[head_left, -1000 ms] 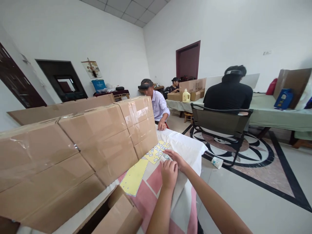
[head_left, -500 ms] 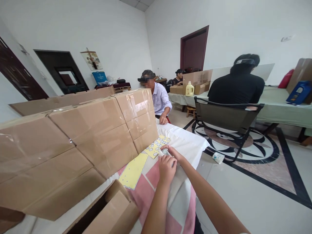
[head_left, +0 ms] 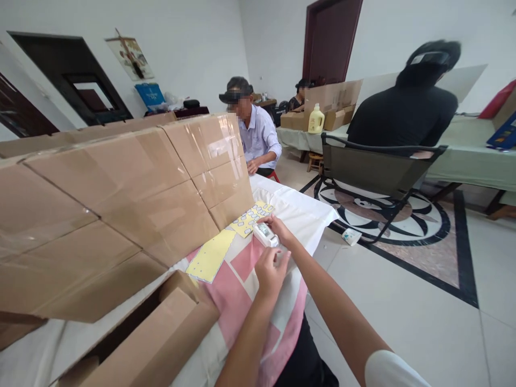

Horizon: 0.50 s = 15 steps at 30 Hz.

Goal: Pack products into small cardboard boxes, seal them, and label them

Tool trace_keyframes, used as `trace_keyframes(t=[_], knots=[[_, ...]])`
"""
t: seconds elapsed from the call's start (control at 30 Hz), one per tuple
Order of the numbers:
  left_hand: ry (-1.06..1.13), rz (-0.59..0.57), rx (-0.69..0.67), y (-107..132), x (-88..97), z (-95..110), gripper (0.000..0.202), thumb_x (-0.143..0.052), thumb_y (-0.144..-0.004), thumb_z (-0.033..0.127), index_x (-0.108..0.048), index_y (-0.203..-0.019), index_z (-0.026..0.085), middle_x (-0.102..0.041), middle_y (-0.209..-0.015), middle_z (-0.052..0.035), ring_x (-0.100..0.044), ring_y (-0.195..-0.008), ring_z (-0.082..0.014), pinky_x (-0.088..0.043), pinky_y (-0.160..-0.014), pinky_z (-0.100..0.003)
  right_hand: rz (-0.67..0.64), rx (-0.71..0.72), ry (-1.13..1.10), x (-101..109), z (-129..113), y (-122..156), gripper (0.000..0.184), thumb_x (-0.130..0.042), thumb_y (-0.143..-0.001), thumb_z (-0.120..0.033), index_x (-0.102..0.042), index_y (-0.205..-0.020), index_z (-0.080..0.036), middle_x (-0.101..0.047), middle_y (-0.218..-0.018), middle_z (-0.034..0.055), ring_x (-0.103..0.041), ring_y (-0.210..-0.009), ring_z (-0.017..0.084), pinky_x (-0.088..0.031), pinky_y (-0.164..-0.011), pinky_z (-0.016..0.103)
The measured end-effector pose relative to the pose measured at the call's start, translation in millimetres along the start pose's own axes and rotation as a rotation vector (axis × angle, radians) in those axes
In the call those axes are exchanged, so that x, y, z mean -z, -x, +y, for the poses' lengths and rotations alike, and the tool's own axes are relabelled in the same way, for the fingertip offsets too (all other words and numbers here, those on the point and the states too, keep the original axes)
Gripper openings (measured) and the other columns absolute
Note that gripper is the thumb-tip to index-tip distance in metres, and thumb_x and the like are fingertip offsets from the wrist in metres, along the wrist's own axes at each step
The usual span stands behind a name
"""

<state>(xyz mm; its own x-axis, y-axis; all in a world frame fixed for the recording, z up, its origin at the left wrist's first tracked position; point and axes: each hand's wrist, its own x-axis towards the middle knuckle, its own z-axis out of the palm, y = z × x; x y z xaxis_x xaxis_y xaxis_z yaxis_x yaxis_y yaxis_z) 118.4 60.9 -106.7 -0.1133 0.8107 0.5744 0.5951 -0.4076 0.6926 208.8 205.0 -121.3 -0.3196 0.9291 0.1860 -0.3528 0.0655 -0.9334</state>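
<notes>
A small white device with a greyish window on top is held above the cloth-covered table. My right hand is closed round its far and right side, fingertips at the far end. My left hand is at the device's near end, finger and thumb curved with a gap between them; whether its fingertips touch the device is hard to see. Just beyond lie a yellow sheet with many small pale outlined shapes and a plainer yellow sheet, both on a pink, white and grey patterned cloth.
A wall of stacked cardboard boxes stands along the left, with an open cardboard box at the near left. A person in a pale shirt sits beyond the table. A folding chair and a paper cup are on the right.
My view has tilted down and shifted. The white device, mostly hidden between my hands before, now shows its top; my left hand has drawn back towards its near end.
</notes>
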Motion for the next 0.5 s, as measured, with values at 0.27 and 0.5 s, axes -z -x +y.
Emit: trace_keyframes(t=[0.27, 0.5], knots=[[0.073, 0.031, 0.500, 1, 13.0, -15, 0.023, -0.059, -0.092, 0.045, -0.057, -0.098, 0.023, -0.075, -0.100, -0.0053, -0.072, -0.080, -0.0180, -0.052, -0.068, -0.027, 0.004, -0.051, -0.064, 4, 5, -10, 0.063, -0.049, -0.086, -0.078, -0.077, -0.089, -0.022, -0.074, -0.104, 0.0074, -0.062, -0.100, 0.025, -0.045, -0.095, 0.038], [0.020, -0.110, 0.568, 1, 12.0, 1, 0.019, -0.067, -0.085, 0.032, -0.056, -0.100, 0.027, -0.078, -0.101, -0.0004, -0.070, -0.078, -0.0181, -0.047, -0.071, -0.031, 0.007, -0.066, -0.065, 2, -3, -7, 0.062, -0.048, -0.088, -0.077, -0.078, -0.089, -0.023, -0.075, -0.106, 0.0066, -0.061, -0.102, 0.025, -0.044, -0.098, 0.038]])
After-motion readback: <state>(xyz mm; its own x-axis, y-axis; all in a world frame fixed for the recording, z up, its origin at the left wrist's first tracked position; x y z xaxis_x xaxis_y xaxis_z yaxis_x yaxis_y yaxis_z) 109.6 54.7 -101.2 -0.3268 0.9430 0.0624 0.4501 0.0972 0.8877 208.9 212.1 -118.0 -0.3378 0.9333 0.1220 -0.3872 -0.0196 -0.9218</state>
